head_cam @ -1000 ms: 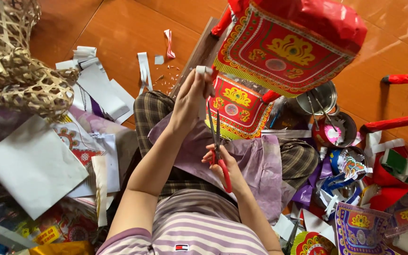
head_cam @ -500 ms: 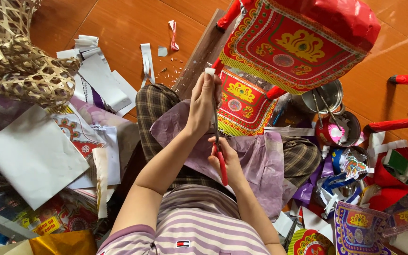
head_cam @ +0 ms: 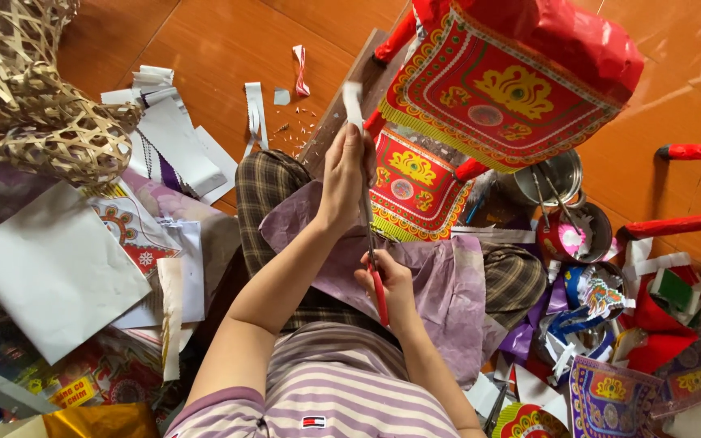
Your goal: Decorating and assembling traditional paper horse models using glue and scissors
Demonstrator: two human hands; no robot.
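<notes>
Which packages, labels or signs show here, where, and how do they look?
Small label: hem of the striped shirt, bottom centre; tiny rectangle, dark with red.
Printed packaging: bottom left, by the gold foil; red and yellow, partly hidden.
No screens or signs.

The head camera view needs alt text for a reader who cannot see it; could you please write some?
Seen from above, a seated person's left hand holds up a white paper strip while the right hand works red-handled scissors along it. A purple sheet covers the lap, with paper scraps, a woven basket and a red ornate lantern around.
</notes>
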